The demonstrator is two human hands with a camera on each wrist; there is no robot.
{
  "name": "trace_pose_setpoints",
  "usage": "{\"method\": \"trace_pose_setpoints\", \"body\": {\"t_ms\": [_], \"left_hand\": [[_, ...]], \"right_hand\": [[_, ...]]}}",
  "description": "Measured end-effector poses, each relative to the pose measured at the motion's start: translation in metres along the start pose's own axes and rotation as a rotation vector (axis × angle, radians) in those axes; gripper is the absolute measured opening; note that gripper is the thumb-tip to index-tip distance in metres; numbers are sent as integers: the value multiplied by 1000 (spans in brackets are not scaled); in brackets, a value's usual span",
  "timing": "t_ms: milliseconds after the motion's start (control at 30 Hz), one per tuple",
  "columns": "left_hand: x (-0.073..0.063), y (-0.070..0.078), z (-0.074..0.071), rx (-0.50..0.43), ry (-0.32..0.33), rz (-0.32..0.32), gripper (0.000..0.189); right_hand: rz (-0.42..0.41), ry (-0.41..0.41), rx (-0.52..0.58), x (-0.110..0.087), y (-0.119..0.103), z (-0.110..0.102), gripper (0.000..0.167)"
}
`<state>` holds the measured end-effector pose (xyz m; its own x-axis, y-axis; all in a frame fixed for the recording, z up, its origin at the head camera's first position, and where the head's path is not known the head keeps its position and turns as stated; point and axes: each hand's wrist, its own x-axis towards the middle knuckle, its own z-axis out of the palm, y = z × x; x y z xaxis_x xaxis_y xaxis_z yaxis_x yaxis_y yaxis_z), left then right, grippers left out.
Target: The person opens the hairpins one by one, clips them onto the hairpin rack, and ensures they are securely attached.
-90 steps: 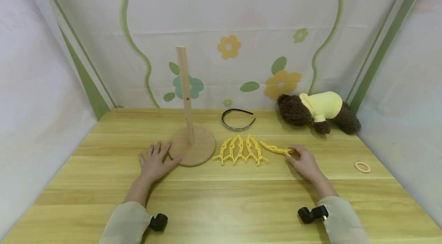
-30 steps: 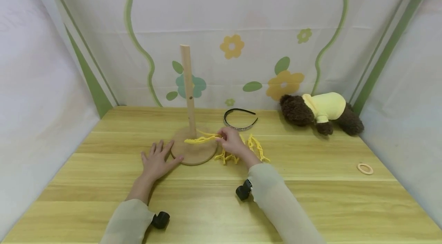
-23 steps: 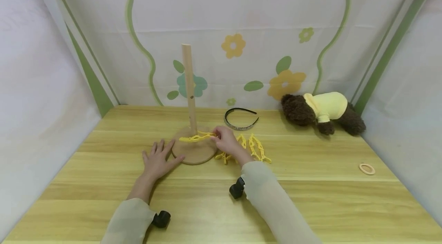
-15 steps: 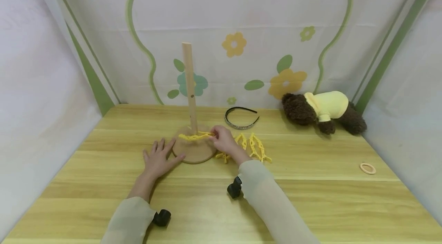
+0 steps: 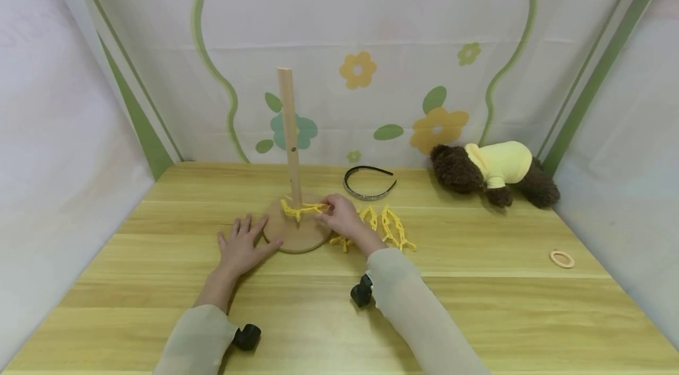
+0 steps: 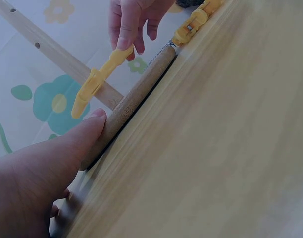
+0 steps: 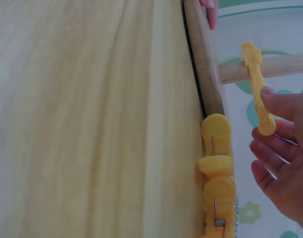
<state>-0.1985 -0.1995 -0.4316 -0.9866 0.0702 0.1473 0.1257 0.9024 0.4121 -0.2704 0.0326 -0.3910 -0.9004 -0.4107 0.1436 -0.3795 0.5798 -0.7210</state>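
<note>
A wooden stand has an upright post [image 5: 289,127] on a round base [image 5: 302,239]. My left hand [image 5: 241,252] rests at the base's left edge with fingers spread; its thumb touches the rim in the left wrist view. My right hand [image 5: 342,217] pinches the tail end of a yellow hair clip [image 5: 307,209], just above the base. The clip's long arms lie at the lower post, one in front; whether they grip it I cannot tell. More yellow hair clips [image 5: 394,227] lie right of the base, partly hidden by my right hand and forearm.
Behind the clips lies a black headband [image 5: 368,196] with a glittery band. A brown plush toy in a yellow top [image 5: 501,164] lies at the back right. A small wooden ring [image 5: 562,259] is near the right table edge. A flowered cloth hangs behind the table.
My right hand has carried one hair clip from the right of the row leftward to the post. Lately the clip's front part has bent at the post. My left hand has stayed on the base.
</note>
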Motion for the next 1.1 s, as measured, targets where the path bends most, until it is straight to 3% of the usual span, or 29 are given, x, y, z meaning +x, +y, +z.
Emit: {"method": "trace_pose_setpoints", "body": {"t_ms": [167, 333, 633, 800, 1100], "left_hand": [[0, 0, 0, -5, -3, 1, 79], [-2, -2, -1, -6, 2, -5, 79], [-3, -4, -1, 11, -10, -16, 81], [-3, -4, 0, 5, -12, -12, 81], [-1, -1, 1, -6, -8, -4, 80]], "right_hand": [[8, 36, 7, -11, -3, -15, 53], [-30, 101, -8, -29, -1, -38, 52], [-2, 154, 16, -70, 31, -70, 49], [45, 153, -43, -92, 48, -85, 50], [113, 147, -91, -117, 79, -95, 52]]}}
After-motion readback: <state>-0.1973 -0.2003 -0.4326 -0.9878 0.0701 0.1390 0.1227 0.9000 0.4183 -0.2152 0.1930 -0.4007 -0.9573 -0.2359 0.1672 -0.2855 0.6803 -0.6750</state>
